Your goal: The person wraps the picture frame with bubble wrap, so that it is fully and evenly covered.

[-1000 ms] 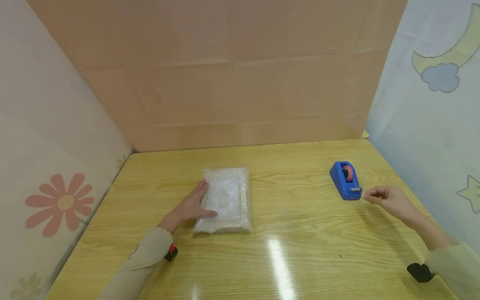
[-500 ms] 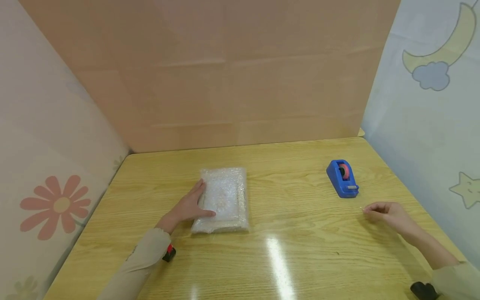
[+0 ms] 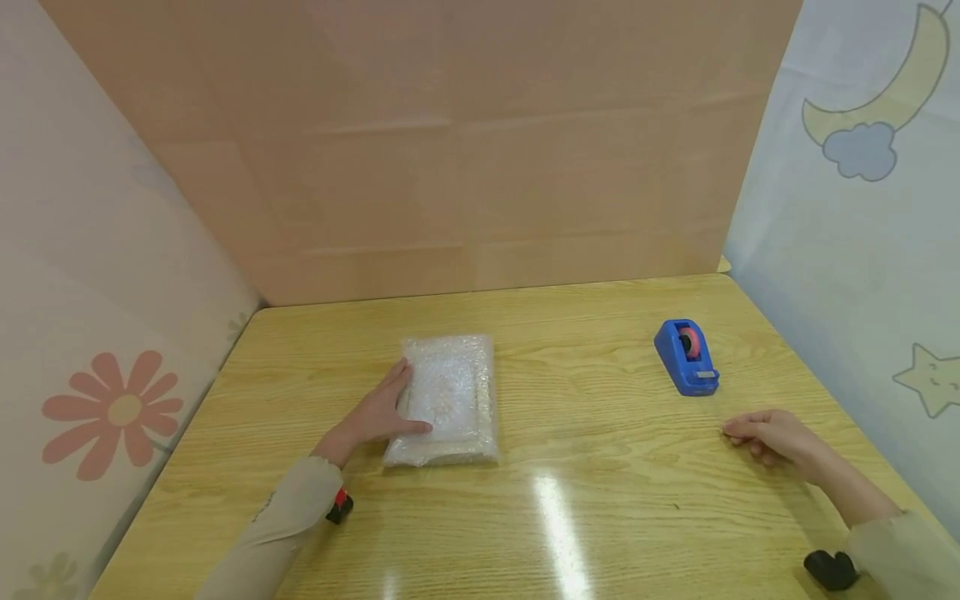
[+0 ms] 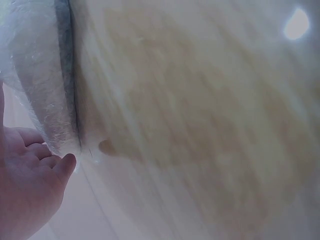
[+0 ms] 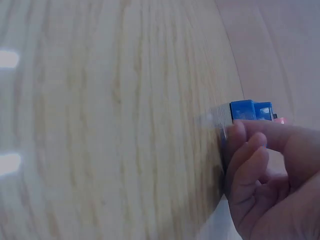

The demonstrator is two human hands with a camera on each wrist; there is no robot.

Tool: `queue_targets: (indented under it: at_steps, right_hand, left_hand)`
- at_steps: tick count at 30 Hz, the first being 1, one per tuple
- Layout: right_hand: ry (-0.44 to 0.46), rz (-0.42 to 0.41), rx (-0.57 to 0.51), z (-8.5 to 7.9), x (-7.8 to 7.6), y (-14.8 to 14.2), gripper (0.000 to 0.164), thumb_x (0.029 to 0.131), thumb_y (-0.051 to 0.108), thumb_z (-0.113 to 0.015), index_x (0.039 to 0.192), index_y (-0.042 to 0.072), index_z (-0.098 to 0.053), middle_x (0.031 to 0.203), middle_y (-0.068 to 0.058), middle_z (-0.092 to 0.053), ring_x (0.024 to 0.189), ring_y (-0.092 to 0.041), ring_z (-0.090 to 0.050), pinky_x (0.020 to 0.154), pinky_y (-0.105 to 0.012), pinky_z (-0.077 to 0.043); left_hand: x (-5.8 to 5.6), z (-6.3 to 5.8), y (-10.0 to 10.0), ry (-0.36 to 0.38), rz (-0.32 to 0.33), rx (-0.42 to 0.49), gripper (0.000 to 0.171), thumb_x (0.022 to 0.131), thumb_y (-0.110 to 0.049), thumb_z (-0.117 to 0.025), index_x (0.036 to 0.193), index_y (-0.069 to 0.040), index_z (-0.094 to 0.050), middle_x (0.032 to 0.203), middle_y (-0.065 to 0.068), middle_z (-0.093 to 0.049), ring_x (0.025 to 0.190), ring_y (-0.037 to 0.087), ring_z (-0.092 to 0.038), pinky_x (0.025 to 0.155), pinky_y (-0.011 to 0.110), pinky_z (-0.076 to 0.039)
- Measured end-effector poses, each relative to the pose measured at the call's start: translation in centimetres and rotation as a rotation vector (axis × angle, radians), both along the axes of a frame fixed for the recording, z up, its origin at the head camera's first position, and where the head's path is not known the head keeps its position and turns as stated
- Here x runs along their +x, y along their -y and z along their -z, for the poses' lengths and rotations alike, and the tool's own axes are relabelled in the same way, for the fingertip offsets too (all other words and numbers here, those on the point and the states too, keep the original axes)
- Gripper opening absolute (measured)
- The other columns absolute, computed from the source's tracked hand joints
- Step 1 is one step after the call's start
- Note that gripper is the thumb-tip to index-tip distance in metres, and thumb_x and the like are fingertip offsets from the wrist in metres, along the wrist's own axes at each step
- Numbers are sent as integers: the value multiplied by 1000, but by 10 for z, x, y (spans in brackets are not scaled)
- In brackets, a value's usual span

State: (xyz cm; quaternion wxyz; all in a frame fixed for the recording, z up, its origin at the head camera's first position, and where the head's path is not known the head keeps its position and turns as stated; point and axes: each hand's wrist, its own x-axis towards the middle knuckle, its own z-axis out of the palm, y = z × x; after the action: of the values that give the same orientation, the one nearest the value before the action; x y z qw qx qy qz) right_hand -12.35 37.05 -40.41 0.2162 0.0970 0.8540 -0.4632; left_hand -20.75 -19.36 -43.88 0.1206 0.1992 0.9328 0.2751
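A flat package in bubble wrap [image 3: 450,400] lies on the table left of the middle. My left hand [image 3: 375,414] rests on its left edge, thumb stretched over the top and fingers along the side. In the left wrist view, the package [image 4: 40,70] shows side-on above the hand [image 4: 35,175]. At the right, a blue tape dispenser [image 3: 686,358] holds a roll with a pink core. My right hand [image 3: 776,442] is just in front of it, thumb and forefinger pinching the end of clear tape. The see-through strip of tape [image 5: 212,117] shows faintly by the fingertips.
The wood-grain table [image 3: 585,433] has a bright light reflection near the front. A brown sheet [image 3: 480,150] stands along the back edge. Pale patterned walls [image 3: 862,275] flank both sides.
My right hand has drawn back from the dispenser's cutting edge toward the table's front, still pinching the tape end. The left hand and package stay in place; the view has shifted slightly.
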Motion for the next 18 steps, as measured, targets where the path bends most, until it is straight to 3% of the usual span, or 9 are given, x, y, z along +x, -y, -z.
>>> queue_targets:
  at_steps: [7, 10, 13, 16, 18]
  right_hand:
    - [10, -3, -6, 0, 1, -4, 31, 88, 24, -58, 100, -4, -65, 73, 6, -60, 56, -4, -49, 52, -21, -46]
    - [-96, 0, 26, 0, 0, -3, 41, 90, 25, -56, 109, -11, -58, 80, 8, -63, 65, -4, -56, 58, -24, -50]
    - [-265, 26, 74, 0, -5, 1, 48, 91, 27, -54, 117, -14, -51, 86, 16, -61, 73, 0, -58, 61, -24, -51]
    - [-406, 82, 107, 3, -11, 6, 50, 91, 29, -54, 118, -13, -50, 85, 25, -57, 73, 3, -58, 60, -22, -51]
    - [-448, 133, 88, 5, -15, 10, 47, 90, 29, -56, 115, -11, -53, 82, 28, -56, 71, 3, -58, 58, -22, -51]
  left_hand:
    - [0, -1, -1, 1, -2, 2, 114, 66, -59, -70, 144, -1, -11, 152, 11, 1, 138, 27, -3, 109, 45, -15]
    - [0, -1, 0, 5, -4, -1, 114, 66, -59, -70, 144, -1, -10, 152, 11, 1, 138, 27, -2, 109, 45, -15]
    - [0, -1, 0, 7, -3, -6, 114, 67, -59, -69, 144, -1, -10, 152, 11, 2, 138, 27, -2, 109, 45, -15]
    - [0, -1, -1, 9, -4, 0, 114, 67, -59, -70, 144, -1, -10, 152, 10, 2, 138, 27, -2, 109, 45, -14]
    - [0, -1, -1, 8, -2, 7, 114, 66, -58, -70, 144, -1, -10, 152, 11, 2, 138, 27, -2, 109, 45, -14]
